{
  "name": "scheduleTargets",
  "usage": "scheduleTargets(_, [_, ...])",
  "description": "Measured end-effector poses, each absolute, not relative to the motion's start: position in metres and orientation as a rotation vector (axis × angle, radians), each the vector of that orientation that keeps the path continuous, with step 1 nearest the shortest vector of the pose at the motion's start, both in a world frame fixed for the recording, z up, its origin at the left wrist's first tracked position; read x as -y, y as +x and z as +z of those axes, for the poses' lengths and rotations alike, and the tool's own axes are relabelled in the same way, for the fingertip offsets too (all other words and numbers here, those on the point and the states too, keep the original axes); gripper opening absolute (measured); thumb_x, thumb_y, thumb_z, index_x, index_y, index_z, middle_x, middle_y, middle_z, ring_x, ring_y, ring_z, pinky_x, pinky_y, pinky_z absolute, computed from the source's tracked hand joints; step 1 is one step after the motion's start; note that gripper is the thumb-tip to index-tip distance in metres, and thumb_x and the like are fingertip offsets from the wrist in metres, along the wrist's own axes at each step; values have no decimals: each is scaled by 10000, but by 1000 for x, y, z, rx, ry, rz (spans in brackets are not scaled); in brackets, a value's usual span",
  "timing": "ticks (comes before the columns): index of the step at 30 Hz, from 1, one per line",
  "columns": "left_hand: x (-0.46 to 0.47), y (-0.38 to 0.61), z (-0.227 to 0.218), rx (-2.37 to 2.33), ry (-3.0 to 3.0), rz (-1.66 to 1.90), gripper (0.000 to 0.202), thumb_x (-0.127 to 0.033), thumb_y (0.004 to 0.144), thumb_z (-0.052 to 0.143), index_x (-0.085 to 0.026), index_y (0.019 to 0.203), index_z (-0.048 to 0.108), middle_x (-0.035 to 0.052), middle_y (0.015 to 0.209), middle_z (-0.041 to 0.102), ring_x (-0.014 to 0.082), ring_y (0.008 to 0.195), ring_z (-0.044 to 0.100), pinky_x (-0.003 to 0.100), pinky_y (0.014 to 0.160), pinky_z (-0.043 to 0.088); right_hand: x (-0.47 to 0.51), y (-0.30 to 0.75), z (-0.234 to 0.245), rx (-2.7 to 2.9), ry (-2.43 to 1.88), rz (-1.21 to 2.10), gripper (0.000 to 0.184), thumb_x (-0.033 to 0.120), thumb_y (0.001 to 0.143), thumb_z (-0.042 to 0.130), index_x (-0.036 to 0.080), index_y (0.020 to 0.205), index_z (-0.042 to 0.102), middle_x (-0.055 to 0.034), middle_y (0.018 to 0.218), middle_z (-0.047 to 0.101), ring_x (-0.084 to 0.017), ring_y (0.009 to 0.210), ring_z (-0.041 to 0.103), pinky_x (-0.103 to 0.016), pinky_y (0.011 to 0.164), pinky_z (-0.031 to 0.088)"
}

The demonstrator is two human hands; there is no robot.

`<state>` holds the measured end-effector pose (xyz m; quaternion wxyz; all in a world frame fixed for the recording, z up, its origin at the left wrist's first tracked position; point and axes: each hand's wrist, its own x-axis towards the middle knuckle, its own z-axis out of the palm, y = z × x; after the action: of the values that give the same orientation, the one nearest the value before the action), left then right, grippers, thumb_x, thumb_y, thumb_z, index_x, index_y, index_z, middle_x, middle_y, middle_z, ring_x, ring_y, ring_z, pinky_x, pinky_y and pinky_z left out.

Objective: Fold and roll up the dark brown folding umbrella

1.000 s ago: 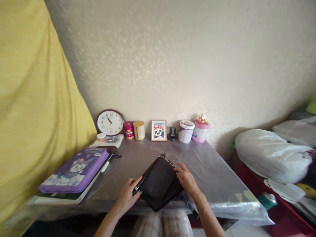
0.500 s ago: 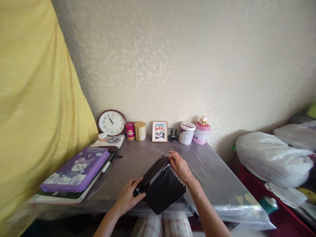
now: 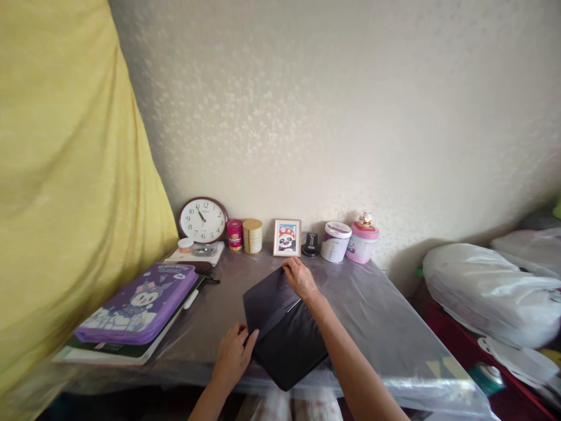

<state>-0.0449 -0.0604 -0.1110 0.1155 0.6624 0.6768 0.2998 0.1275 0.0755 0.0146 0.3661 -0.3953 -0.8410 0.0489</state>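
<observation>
A black folding case (image 3: 280, 333) lies open on the plastic-covered table (image 3: 385, 327), its cover turned over to the left and far side. My right hand (image 3: 299, 277) grips the far edge of that cover, fingers curled round it. At the case's near-left corner my left hand (image 3: 234, 358) pinches the edge with thumb and fingers. A thin silvery strip shows along the fold between cover and base.
A purple cartoon case (image 3: 140, 303) lies on a book at the left. Along the wall stand a clock (image 3: 202, 220), two small tins (image 3: 245, 235), a panda picture frame (image 3: 287, 237), a white tub (image 3: 335, 241) and a pink jar (image 3: 362, 245). White bags (image 3: 486, 280) sit right; a yellow curtain (image 3: 61, 193) hangs left.
My right hand swung the case's cover up and over to the far left, so it went from half raised to laid open. The camera tilted slightly upward.
</observation>
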Motion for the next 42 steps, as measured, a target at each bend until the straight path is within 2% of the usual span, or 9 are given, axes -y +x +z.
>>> scheduleTargets(15, [55,-44,-119,-2061,1962,972,477,-396,908,225,-200,713,613,77,785,611,193,783,579,303,750,402,-100,86,-26,2068,-981,293,231,74,790,411,212,899,560,-52,940,546,-164,879,559,-269,819,440])
scheduleTargets(19, [52,-44,-125,-2106,1959,988,457,-389,906,254,-203,692,612,75,777,609,180,757,588,285,720,411,-100,85,-35,2046,-974,371,386,12,734,398,199,1061,485,-77,1090,500,-152,910,573,-267,827,451])
scheduleTargets(22, [51,-43,-128,-2137,1957,1052,459,-385,902,269,-194,661,610,76,758,609,178,736,596,281,696,423,-94,88,-41,2008,-980,435,465,19,737,403,197,1167,403,-101,1226,425,-134,902,589,-256,795,467])
scheduleTargets(24, [49,-43,-131,-2131,1973,1111,474,-385,903,264,-187,638,604,75,732,607,179,712,600,284,683,432,-88,90,-45,2053,-995,427,425,41,748,425,190,1146,437,-91,1175,485,-137,912,585,-259,809,459])
scheduleTargets(27, [48,-43,-134,-2163,1985,1195,460,-399,898,272,-184,655,598,74,725,616,187,707,611,290,674,444,-77,93,-51,2291,-961,389,270,98,784,457,193,1014,561,-48,1003,606,-145,947,567,-257,866,421])
scheduleTargets(33, [49,-43,-133,-2211,1803,1284,327,-429,873,318,-194,762,517,34,636,614,187,606,617,279,563,443,-68,100,-60,2580,-1042,325,174,168,803,496,189,844,663,-50,897,676,-168,895,593,-270,850,411])
scheduleTargets(37, [49,-43,-133,-2192,1692,1329,296,-423,863,326,-177,865,490,72,752,653,209,691,640,300,601,464,-69,118,-51,2538,-1076,324,199,177,822,478,187,911,655,-56,952,669,-163,928,585,-273,866,406])
scheduleTargets(42, [49,-43,-133,-2229,1777,1252,304,-397,877,314,-165,869,510,72,726,644,213,685,632,303,614,448,-49,157,-22,2443,-1057,519,228,225,852,444,205,988,625,-37,995,662,-156,914,600,-280,834,441])
